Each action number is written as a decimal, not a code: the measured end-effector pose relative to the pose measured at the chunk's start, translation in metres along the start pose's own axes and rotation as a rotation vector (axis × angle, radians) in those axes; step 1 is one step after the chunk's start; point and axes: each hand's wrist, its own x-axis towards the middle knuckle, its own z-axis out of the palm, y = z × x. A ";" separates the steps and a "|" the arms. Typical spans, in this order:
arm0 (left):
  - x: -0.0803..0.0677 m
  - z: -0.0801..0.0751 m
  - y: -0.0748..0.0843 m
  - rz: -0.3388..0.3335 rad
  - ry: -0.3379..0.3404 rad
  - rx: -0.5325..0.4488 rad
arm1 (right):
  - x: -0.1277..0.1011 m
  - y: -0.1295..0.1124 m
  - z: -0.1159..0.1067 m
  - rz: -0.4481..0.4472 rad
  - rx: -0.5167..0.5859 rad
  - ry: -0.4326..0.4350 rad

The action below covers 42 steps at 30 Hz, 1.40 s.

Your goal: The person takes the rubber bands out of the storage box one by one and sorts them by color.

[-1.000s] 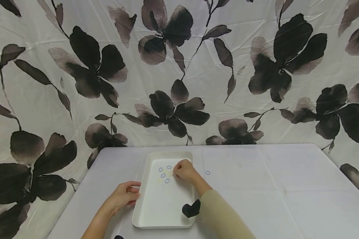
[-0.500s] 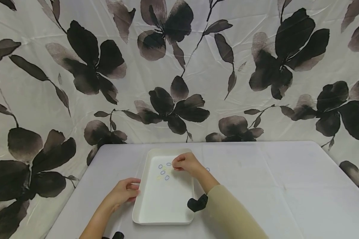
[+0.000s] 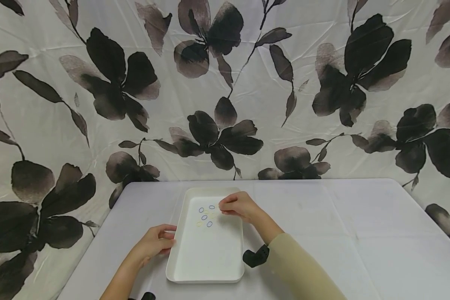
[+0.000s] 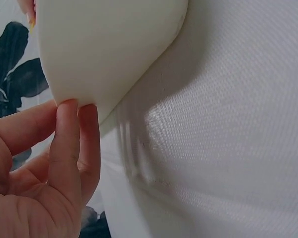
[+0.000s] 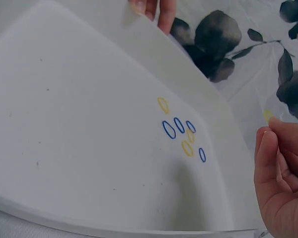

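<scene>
A white tray (image 3: pixel 206 258) lies on the table. Small thin blue rings (image 5: pixel 169 129) and yellow rings (image 5: pixel 163 105) are grouped on its floor toward the far end. My right hand (image 3: pixel 240 206) is over the tray's far right side, thumb and index finger pinching a small yellow ring (image 5: pixel 268 115), part of which sticks out past the fingertips. At the left rim, my left hand (image 3: pixel 155 241) holds the tray's edge. In the left wrist view, its fingertips (image 4: pixel 67 106) meet the edge of the tray's wall.
A white cloth (image 3: pixel 341 246) covers the table. Behind it hangs a white curtain with dark flowers (image 3: pixel 217 137). A black wrist-worn device (image 3: pixel 256 256) sits by the right sleeve (image 3: pixel 300 266), just beyond the tray's right rim.
My right hand rises slightly off the tray floor and shifts right. The forearm swings right and now covers a blue ring seen earlier on the table. My left hand stays at the rim.
</scene>
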 end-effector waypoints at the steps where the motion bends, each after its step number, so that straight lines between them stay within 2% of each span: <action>1: 0.000 0.000 0.000 0.003 -0.001 0.002 | -0.001 -0.001 -0.001 0.001 0.002 -0.001; 21: 0.002 0.000 -0.003 -0.010 0.001 0.014 | -0.019 -0.007 -0.021 0.000 0.009 -0.021; 27: 0.002 -0.002 -0.004 -0.004 -0.024 0.007 | -0.023 -0.008 -0.031 -0.006 0.022 -0.021; 34: 0.001 0.001 -0.002 -0.032 0.030 0.012 | -0.028 -0.007 -0.042 0.001 0.030 -0.020; 42: 0.001 0.001 -0.002 -0.034 0.035 0.005 | -0.031 -0.001 -0.053 0.003 0.015 -0.022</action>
